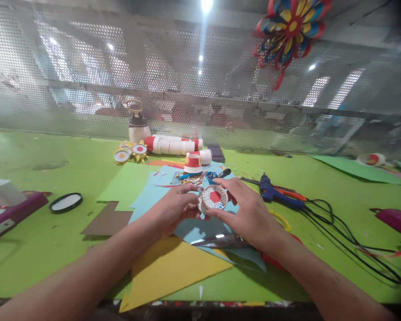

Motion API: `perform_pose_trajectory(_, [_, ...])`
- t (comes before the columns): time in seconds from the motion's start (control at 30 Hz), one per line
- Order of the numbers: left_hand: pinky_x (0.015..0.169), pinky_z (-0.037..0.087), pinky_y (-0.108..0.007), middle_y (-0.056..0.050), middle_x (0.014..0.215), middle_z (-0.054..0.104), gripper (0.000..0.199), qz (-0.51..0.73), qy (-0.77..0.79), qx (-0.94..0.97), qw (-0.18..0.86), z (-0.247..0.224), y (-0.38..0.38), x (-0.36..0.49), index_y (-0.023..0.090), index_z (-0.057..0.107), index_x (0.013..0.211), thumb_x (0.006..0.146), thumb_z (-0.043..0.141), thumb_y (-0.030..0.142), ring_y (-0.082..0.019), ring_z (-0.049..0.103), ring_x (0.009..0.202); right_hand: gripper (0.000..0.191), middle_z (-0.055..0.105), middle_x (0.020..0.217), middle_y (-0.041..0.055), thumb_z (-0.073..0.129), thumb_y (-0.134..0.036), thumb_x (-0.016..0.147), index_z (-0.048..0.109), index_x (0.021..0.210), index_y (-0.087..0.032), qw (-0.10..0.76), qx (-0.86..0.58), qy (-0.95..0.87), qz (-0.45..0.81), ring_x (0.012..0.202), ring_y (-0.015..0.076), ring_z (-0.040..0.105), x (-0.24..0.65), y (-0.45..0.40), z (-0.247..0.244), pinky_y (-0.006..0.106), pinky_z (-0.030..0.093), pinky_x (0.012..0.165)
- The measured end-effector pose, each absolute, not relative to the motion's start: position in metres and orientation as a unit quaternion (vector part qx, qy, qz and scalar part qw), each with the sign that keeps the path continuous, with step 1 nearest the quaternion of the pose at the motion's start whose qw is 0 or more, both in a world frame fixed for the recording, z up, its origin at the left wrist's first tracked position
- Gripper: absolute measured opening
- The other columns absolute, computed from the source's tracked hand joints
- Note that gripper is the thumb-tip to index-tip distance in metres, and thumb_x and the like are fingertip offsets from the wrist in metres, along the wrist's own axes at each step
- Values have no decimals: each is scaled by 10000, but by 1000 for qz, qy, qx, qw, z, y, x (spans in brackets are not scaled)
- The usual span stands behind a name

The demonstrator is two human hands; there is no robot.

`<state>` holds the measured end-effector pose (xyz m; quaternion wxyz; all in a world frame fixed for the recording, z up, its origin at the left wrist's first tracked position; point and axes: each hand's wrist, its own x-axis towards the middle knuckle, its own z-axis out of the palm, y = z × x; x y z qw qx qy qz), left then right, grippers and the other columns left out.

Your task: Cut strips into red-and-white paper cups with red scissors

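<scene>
Two hands point(169, 205) point(250, 209), one glue gun point(270, 189), one black-rimmed disc point(66, 203), one flower ornament point(293, 29).

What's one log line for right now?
left hand: holding round piece; right hand: holding same piece; glue gun: on green table

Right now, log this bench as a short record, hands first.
Left hand: grips the left side of a round piece
Right hand: grips that piece's right side
Held piece: patterned face, red hexagon at its centre
Surface: green tabletop
Nearby sheets: light-blue paper, yellow sheet
Beyond hands: red-and-white cup
Picture right: blue glue gun
Picture left: black-rimmed disc, purple power strip
</scene>
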<state>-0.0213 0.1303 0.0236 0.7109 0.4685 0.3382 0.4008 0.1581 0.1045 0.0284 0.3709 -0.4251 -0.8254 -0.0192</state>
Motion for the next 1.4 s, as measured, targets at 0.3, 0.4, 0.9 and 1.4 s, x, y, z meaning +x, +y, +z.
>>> perform_pose_trajectory(0.3, [653, 534, -295, -88, 769, 686, 236, 399, 350, 466, 708, 22, 130, -20, 127, 539, 906, 685, 615, 92, -134, 626, 604, 575, 615, 1090, 122, 713, -350, 787, 499, 1274, -131, 330, -454, -827, -25, 1042, 278, 564, 160, 105, 21, 441, 486, 895])
perform_pose_trajectory(0.4, [645, 534, -289, -86, 768, 683, 215, 403, 341, 464, 712, 22, 129, -19, 125, 544, 898, 695, 610, 101, -127, 620, 597, 583, 614, 1080, 131, 715, -357, 785, 509, 1271, -110, 323, -460, -826, -32, 1028, 286, 560, 158, 104, 21, 451, 484, 893])
perform_pose_trajectory(0.9, [628, 519, -267, 8, 663, 543, 64, 431, 286, 444, 732, 21, 127, -18, 134, 575, 774, 710, 583, 131, -89, 517, 575, 640, 619, 1012, 140, 669, -496, 788, 515, 1261, -93, 318, -459, -825, -86, 971, 297, 572, 154, 101, 21, 474, 503, 845])
perform_pose_trajectory(1.4, [647, 534, -294, 1, 642, 576, 128, 421, 332, 460, 708, 23, 125, -19, 129, 580, 830, 753, 662, 191, -86, 515, 548, 589, 624, 1046, 151, 701, -433, 786, 531, 1238, -97, 320, -463, -824, -63, 984, 306, 590, 155, 103, 20, 465, 500, 846])
